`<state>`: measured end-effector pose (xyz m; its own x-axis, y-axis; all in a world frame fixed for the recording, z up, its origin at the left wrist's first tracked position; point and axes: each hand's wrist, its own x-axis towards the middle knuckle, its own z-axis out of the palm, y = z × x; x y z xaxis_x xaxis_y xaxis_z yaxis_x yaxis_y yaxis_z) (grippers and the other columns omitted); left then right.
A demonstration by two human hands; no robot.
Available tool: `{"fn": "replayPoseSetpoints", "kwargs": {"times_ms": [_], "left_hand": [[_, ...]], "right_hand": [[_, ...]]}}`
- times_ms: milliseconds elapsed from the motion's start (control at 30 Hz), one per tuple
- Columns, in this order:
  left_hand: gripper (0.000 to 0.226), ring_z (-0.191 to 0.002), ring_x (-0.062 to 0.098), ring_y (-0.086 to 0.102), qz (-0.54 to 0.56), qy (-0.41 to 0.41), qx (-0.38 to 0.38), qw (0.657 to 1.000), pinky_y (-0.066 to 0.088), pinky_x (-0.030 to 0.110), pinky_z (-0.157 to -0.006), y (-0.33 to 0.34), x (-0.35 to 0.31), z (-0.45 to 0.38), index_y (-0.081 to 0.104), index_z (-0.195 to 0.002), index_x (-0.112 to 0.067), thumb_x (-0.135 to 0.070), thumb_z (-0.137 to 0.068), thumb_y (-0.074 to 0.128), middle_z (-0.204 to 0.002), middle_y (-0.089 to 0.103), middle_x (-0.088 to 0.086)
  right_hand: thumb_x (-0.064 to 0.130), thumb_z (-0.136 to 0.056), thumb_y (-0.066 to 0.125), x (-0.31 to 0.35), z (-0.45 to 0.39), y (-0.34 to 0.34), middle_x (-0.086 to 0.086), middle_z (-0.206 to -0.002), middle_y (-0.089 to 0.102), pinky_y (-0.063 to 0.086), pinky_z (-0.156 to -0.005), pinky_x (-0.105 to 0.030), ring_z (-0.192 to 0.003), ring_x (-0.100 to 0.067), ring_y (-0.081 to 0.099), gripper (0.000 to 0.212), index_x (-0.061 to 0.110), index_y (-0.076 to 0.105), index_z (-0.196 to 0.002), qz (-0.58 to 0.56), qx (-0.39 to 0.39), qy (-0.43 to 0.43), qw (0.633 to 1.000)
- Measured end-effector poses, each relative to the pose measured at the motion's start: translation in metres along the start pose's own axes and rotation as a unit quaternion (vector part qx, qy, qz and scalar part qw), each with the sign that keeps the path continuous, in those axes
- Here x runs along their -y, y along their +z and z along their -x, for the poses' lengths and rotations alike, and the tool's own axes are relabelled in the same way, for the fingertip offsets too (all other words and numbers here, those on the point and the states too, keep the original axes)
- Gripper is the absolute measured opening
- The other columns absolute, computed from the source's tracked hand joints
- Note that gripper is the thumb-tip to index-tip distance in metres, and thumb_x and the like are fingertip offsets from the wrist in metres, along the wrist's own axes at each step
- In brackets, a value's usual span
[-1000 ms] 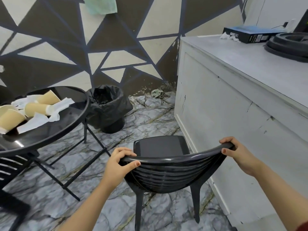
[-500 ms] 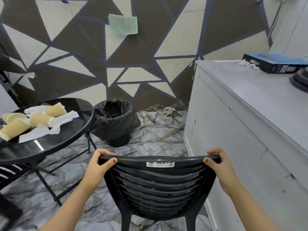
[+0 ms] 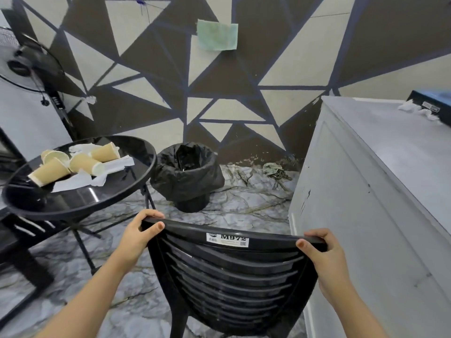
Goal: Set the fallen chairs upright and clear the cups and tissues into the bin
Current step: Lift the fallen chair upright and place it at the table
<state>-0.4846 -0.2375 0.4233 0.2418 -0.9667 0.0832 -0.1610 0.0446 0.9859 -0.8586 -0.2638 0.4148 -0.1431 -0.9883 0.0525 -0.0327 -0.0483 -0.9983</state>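
A black slatted plastic chair stands right in front of me, its backrest toward me. My left hand grips the left end of the top rail and my right hand grips the right end. Several tan paper cups lie tipped over among white tissues on a round black table at the left. A bin lined with a black bag sits on the floor beyond the chair, by the wall.
A white counter runs close along the chair's right side, with a blue box and crumpled tissue on top. Another dark chair is partly visible under the table. A fan stands far left. Debris lies at the wall.
The chair's backrest has risen and tilted toward me, hiding the seat. My view has lifted, showing more wall and the fan. Both hands stay on the top rail.
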Motion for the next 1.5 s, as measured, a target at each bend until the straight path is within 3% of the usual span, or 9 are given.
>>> {"fn": "replayPoseSetpoints", "kwargs": {"times_ms": [100, 400, 667, 867, 933, 1033, 1233, 1367, 1500], "left_hand": [[0.044, -0.093, 0.022, 0.057, -0.018, 0.036, -0.019, 0.999, 0.045, 0.033, -0.080, 0.004, 0.001, -0.009, 0.060, -0.085, -0.026, -0.060, -0.056, 0.066, -0.099, 0.062, 0.007], [0.033, -0.081, 0.024, 0.055, 0.046, 0.029, -0.095, 0.994, 0.046, 0.045, -0.076, -0.007, 0.008, -0.022, 0.063, -0.073, -0.024, -0.046, -0.050, 0.069, -0.078, 0.063, -0.011], [0.026, -0.076, 0.000, 0.058, 0.049, 0.057, -0.186, 0.980, 0.046, 0.019, -0.070, -0.071, -0.005, -0.027, 0.067, -0.065, -0.032, -0.008, -0.072, 0.073, -0.077, 0.067, -0.019], [0.031, -0.083, 0.025, 0.055, 0.098, 0.038, -0.285, 0.953, 0.044, 0.039, -0.083, -0.128, 0.008, -0.004, 0.067, -0.070, -0.024, -0.040, -0.044, 0.074, -0.073, 0.067, -0.011], [0.028, -0.075, 0.016, 0.058, 0.090, 0.029, -0.316, 0.944, 0.049, 0.028, -0.075, -0.138, 0.010, 0.004, 0.067, -0.068, -0.023, -0.033, -0.044, 0.076, -0.069, 0.066, -0.011], [0.020, -0.060, 0.001, 0.058, 0.086, 0.036, -0.356, 0.930, 0.049, 0.011, -0.058, -0.142, 0.011, 0.012, 0.067, -0.061, -0.024, -0.010, -0.051, 0.078, -0.063, 0.065, -0.014], [0.028, -0.076, 0.027, 0.054, 0.098, 0.008, -0.422, 0.901, 0.044, 0.041, -0.075, -0.138, 0.014, 0.002, 0.066, -0.064, -0.024, -0.036, -0.040, 0.075, -0.066, 0.065, -0.009], [0.028, -0.076, 0.024, 0.055, 0.083, 0.009, -0.425, 0.901, 0.045, 0.039, -0.074, -0.126, 0.012, -0.019, 0.066, -0.066, -0.024, -0.035, -0.042, 0.076, -0.068, 0.064, -0.008], [0.027, -0.068, 0.010, 0.058, 0.085, 0.018, -0.440, 0.894, 0.050, 0.018, -0.063, -0.119, 0.016, -0.035, 0.065, -0.065, -0.022, -0.033, -0.043, 0.075, -0.067, 0.063, -0.009]], "right_hand": [[0.023, -0.053, 0.086, -0.004, -0.006, 0.002, 0.004, -0.075, 0.063, 0.052, -0.067, -0.025, -0.075, -0.017, 0.060, 0.029, 0.031, 0.064, -0.070, -0.022, -0.014, -0.007, 1.000], [0.071, -0.014, 0.081, 0.022, -0.061, 0.031, 0.005, -0.071, 0.062, 0.050, -0.056, -0.014, -0.062, -0.005, 0.058, 0.077, 0.025, 0.066, -0.074, -0.029, 0.012, -0.037, 0.999], [0.073, -0.017, 0.080, 0.030, -0.095, 0.116, -0.003, -0.079, 0.058, 0.049, -0.059, -0.016, -0.078, -0.021, 0.055, 0.077, 0.023, 0.067, -0.074, -0.041, 0.073, -0.045, 0.995], [0.059, -0.020, 0.085, 0.021, -0.110, 0.198, 0.000, -0.076, 0.060, 0.048, -0.069, -0.026, -0.075, -0.017, 0.056, 0.063, 0.023, 0.066, -0.069, -0.047, 0.169, -0.035, 0.984], [0.051, -0.023, 0.086, 0.017, -0.117, 0.223, 0.001, -0.075, 0.061, 0.047, -0.063, -0.018, -0.072, -0.014, 0.056, 0.056, 0.024, 0.066, -0.068, -0.053, 0.207, -0.032, 0.976], [0.069, -0.016, 0.081, 0.008, -0.135, 0.253, 0.007, -0.070, 0.061, 0.048, -0.064, -0.019, -0.074, -0.014, 0.056, 0.074, 0.023, 0.066, -0.072, -0.053, 0.244, -0.029, 0.968], [0.067, -0.010, 0.083, 0.009, -0.181, 0.297, -0.004, -0.076, 0.054, 0.046, -0.055, -0.013, -0.070, -0.015, 0.052, 0.075, 0.023, 0.067, -0.068, -0.068, 0.330, -0.004, 0.941], [0.066, -0.011, 0.084, 0.013, -0.222, 0.317, -0.002, -0.073, 0.056, 0.046, -0.052, -0.013, -0.060, -0.007, 0.054, 0.075, 0.022, 0.066, -0.069, -0.075, 0.369, -0.005, 0.926], [0.066, -0.010, 0.083, 0.014, -0.247, 0.334, 0.014, -0.060, 0.061, 0.047, -0.052, -0.010, -0.056, 0.001, 0.056, 0.071, 0.025, 0.067, -0.065, -0.086, 0.400, -0.023, 0.912]]}}
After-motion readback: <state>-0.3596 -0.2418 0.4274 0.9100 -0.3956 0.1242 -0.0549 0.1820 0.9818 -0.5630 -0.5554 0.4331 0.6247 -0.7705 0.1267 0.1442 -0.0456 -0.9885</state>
